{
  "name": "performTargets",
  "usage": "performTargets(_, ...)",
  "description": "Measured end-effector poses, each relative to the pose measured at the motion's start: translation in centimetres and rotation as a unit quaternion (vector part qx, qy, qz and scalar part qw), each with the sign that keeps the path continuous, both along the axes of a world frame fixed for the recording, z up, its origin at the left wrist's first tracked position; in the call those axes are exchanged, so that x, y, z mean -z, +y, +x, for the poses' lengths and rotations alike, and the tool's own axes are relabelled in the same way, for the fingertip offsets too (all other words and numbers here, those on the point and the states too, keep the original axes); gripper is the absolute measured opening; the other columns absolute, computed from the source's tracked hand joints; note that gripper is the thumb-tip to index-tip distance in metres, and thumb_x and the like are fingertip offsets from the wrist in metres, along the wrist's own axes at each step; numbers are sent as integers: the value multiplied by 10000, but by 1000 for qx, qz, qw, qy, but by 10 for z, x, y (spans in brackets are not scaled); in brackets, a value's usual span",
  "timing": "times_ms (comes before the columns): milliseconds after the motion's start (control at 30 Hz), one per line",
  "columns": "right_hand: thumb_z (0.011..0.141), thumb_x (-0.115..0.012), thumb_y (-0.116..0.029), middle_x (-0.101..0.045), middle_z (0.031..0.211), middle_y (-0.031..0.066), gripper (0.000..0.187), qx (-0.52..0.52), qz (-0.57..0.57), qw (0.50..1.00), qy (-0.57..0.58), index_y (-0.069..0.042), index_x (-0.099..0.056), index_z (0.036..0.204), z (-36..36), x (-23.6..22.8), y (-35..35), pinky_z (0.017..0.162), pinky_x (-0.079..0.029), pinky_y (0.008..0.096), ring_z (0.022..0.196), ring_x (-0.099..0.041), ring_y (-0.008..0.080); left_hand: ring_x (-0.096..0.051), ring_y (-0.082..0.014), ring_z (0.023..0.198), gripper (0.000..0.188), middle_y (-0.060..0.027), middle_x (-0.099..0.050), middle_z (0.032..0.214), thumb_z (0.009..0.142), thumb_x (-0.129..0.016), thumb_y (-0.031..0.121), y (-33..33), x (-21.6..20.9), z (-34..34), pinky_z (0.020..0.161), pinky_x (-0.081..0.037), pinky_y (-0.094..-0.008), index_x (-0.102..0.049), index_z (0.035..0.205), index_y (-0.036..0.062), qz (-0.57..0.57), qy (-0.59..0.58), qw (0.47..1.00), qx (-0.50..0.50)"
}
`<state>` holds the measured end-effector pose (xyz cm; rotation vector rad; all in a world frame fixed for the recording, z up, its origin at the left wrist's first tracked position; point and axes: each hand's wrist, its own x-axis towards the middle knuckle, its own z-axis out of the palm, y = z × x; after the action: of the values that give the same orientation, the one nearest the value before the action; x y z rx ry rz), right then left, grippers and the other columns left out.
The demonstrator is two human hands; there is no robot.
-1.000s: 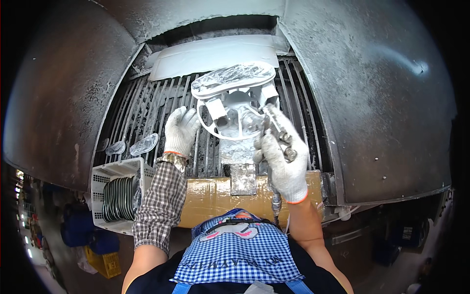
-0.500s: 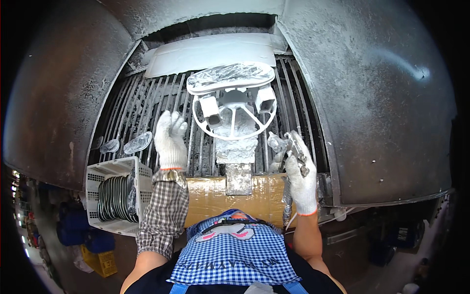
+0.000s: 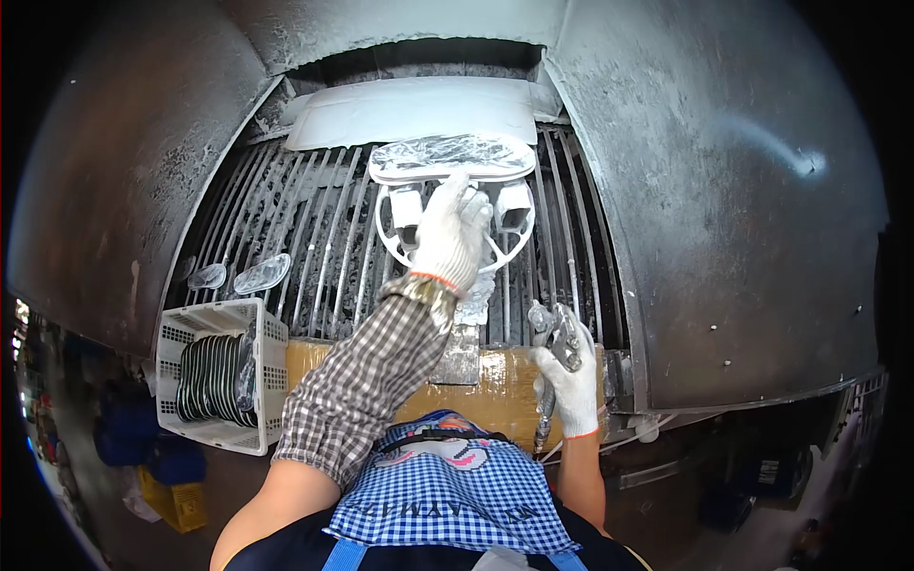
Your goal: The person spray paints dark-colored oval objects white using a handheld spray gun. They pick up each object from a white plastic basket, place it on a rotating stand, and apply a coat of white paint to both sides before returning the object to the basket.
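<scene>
My left hand (image 3: 451, 231), in a white knit glove, reaches over a white spoked turntable (image 3: 383, 228). Its fingers are bent together at the front edge of an oval piece (image 3: 452, 158) with a white rim and a top wrapped in shiny clear film. What the fingertips press or grip is hidden beneath the glove. Square-tube supports (image 3: 515, 206) hold the piece above the wheel. At the right, my gloved right hand (image 3: 576, 385) is closed around a paint-coated spray gun (image 3: 566, 344), low near the front edge of the slatted bench.
A white plastic basket (image 3: 274, 366) with several dark oval pieces stands at the left. Two film-covered ovals (image 3: 262, 274) lie on the slats above it. Metal booth walls (image 3: 752, 238) rise on both sides. A white board (image 3: 414, 111) lies behind the turntable.
My left hand has moved from the slats at the left across to the oval piece on the turntable. My right hand with the spray gun has dropped slightly toward me.
</scene>
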<state>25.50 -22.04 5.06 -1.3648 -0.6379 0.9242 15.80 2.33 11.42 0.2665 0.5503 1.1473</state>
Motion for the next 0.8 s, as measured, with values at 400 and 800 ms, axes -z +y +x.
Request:
performTargets(400,906,-729,6,-636,977,9,589,-20,-68,997,-38,-44,-552,1466,-15,44,-7,503,-485,233,652,-593,76,-700,-229,940,235,-134,-727,1092,1020,-661,106,18,-27,-3,824,-590,-353,-674,1233,8,-29,6,999,-42)
performTargets(800,957,-714,-35,-662,971,3,424,-62,-156,985,-35,-32,-610,1369,-51,36,3,644,-515,246,747,-625,94,-670,-336,1232,502,-227,-635,1369,1005,-654,79,65,14,-205,1130,-550,-488,-476,1444,-87,82,62,976,-190)
